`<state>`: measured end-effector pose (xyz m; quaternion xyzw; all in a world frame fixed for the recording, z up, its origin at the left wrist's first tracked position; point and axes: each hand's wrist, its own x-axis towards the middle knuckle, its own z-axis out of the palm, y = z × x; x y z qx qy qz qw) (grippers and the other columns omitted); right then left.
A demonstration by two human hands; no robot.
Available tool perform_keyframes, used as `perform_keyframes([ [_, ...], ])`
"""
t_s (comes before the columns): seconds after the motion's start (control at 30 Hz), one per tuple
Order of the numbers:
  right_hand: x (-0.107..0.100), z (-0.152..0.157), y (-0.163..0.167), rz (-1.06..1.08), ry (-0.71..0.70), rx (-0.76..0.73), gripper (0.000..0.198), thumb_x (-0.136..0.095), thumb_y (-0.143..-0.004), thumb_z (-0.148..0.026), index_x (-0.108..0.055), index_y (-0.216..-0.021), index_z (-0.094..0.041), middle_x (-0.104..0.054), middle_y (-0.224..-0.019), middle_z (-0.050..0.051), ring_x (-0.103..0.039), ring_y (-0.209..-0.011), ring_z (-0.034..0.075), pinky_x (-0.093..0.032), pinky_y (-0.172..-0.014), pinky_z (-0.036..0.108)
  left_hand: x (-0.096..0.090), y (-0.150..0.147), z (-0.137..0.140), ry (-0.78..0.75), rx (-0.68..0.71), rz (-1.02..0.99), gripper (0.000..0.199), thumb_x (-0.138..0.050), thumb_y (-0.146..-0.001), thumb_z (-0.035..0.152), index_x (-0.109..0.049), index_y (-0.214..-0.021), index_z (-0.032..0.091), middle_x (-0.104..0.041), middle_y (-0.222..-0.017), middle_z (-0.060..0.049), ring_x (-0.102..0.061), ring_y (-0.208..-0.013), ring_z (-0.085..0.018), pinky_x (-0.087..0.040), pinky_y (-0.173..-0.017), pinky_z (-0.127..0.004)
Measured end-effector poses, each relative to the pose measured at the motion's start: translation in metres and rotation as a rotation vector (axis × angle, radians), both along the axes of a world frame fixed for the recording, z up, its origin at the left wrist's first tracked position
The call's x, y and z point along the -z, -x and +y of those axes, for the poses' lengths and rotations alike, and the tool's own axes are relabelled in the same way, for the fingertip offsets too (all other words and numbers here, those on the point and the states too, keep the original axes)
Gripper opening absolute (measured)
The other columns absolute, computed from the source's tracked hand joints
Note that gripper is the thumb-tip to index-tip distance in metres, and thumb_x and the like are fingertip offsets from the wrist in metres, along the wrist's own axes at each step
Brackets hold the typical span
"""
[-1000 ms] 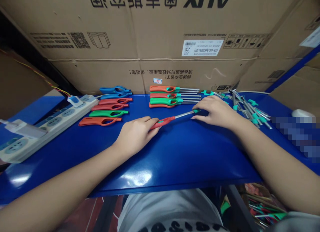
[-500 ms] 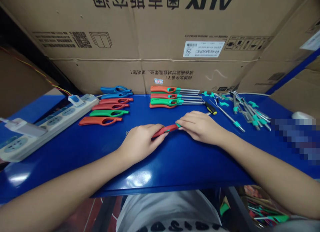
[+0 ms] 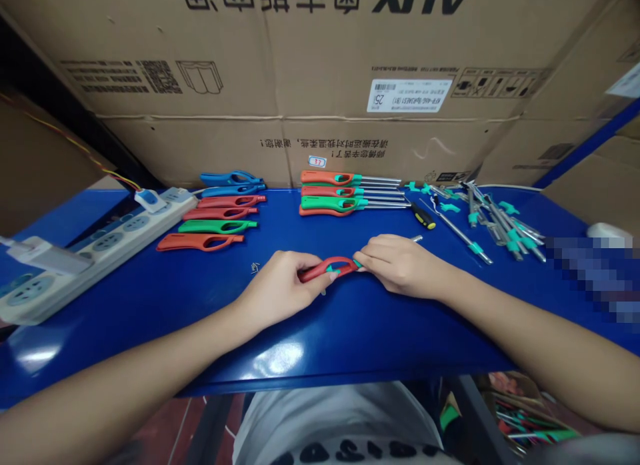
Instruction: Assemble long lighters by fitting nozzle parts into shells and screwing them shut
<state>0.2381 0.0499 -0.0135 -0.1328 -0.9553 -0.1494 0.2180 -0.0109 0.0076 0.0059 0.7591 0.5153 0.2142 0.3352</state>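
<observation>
A red long-reach lighter [image 3: 320,269] with a teal trigger is held over the middle of the blue table. My left hand [image 3: 280,285] is closed round its handle, thumb by the trigger. Around its front end and rod, the fingers of my right hand [image 3: 400,265] are wrapped, and the silver rod tip [image 3: 417,239] sticks out beyond them. Several small screws [image 3: 255,267] lie just left of my left hand. Farther back are a row of lighters with metal rods [image 3: 345,192] and a black-and-yellow screwdriver [image 3: 423,216].
Several empty lighter handles [image 3: 215,226] lie at the back left, beside a white power strip [image 3: 100,251]. Metal rods with teal parts [image 3: 505,225] are piled at the back right. A cardboard sheet [image 3: 325,65] stands behind the blue table [image 3: 320,345].
The lighter has turned in my hands, so its trigger opening now faces up more. Both hands have moved slightly, and the small screws and rod tip show more clearly.
</observation>
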Motion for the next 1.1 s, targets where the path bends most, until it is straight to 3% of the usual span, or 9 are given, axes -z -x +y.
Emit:
perform_keyframes([
  [0.1, 0.002, -0.001, 0.000, -0.016, 0.008, 0.011, 0.021, -0.043, -0.099, -0.008, -0.063, -0.106, -0.010, -0.071, -0.085, 0.012, -0.059, -0.076, 0.020, -0.048, -0.072, 0.034, 0.002, 0.000, -0.007, -0.195, 0.009, 0.122, 0.041, -0.057, -0.093, 0.043, -0.060, -0.062, 0.017, -0.043, -0.052, 0.005, -0.035, -0.050, -0.009, -0.022, -0.051, -0.026],
  [0.23, 0.003, -0.003, 0.000, -0.003, 0.034, 0.013, 0.021, -0.043, -0.099, -0.009, -0.063, -0.106, -0.011, -0.071, -0.085, 0.011, -0.059, -0.076, 0.020, -0.048, -0.072, 0.034, 0.001, 0.000, -0.014, -0.253, 0.029, 0.199, 0.043, -0.053, -0.097, 0.045, -0.056, -0.063, 0.018, -0.043, -0.052, 0.004, -0.036, -0.048, -0.010, -0.021, -0.051, -0.028],
  [0.47, 0.006, -0.003, 0.001, 0.001, 0.097, 0.012, 0.022, -0.044, -0.099, -0.010, -0.064, -0.106, -0.012, -0.072, -0.088, 0.012, -0.061, -0.078, 0.020, -0.051, -0.074, 0.034, 0.000, -0.002, -0.016, -0.356, 0.064, 0.308, 0.039, -0.050, -0.098, 0.040, -0.053, -0.065, 0.019, -0.056, -0.058, 0.001, -0.046, -0.050, -0.013, -0.025, -0.052, -0.028],
  [0.6, 0.004, 0.002, -0.001, -0.006, 0.113, 0.021, 0.022, -0.045, -0.101, -0.015, -0.066, -0.105, -0.010, -0.072, -0.086, 0.012, -0.062, -0.078, 0.020, -0.052, -0.075, 0.034, 0.004, 0.000, -0.009, -0.434, 0.112, 0.369, 0.031, -0.050, -0.099, 0.039, -0.065, -0.079, 0.020, -0.068, -0.072, -0.002, -0.060, -0.061, -0.017, -0.033, -0.055, -0.028],
  [0.7, -0.003, 0.005, -0.005, 0.007, 0.217, 0.067, 0.024, -0.046, -0.102, -0.023, -0.067, -0.109, -0.013, -0.072, -0.089, 0.010, -0.064, -0.080, 0.019, -0.052, -0.077, 0.032, 0.007, 0.004, -0.002, -0.514, 0.150, 0.357, 0.024, -0.052, -0.099, 0.036, -0.071, -0.102, 0.022, -0.075, -0.090, -0.004, -0.069, -0.077, -0.020, -0.044, -0.063, -0.028],
  [0.87, -0.015, 0.010, -0.015, -0.034, 0.366, 0.173, 0.025, -0.051, -0.101, -0.034, -0.068, -0.105, -0.016, -0.069, -0.088, 0.007, -0.063, -0.078, 0.019, -0.048, -0.073, 0.031, 0.010, 0.008, 0.007, -0.521, 0.173, 0.323, 0.035, -0.057, -0.097, 0.037, -0.064, -0.129, 0.023, -0.072, -0.114, -0.007, -0.070, -0.098, -0.023, -0.054, -0.079, -0.032],
  [1.0, -0.019, 0.018, -0.027, -0.097, 0.502, 0.295, 0.021, -0.055, -0.098, -0.034, -0.065, -0.093, -0.017, -0.065, -0.087, 0.006, -0.060, -0.074, 0.018, -0.044, -0.067, 0.028, 0.011, 0.009, 0.011, -0.462, 0.173, 0.350, 0.045, -0.059, -0.096, 0.043, -0.060, -0.136, 0.021, -0.067, -0.123, -0.009, -0.066, -0.108, -0.027, -0.055, -0.088, -0.037],
  [1.1, -0.023, 0.023, -0.034, -0.155, 0.569, 0.355, 0.029, -0.059, -0.094, -0.046, -0.063, -0.087, -0.018, -0.064, -0.084, 0.004, -0.058, -0.073, 0.017, -0.041, -0.064, 0.028, 0.011, 0.010, 0.013, -0.463, 0.189, 0.388, 0.042, -0.060, -0.096, 0.044, -0.063, -0.132, 0.022, -0.068, -0.121, -0.009, -0.065, -0.108, -0.027, -0.055, -0.089, -0.039],
])
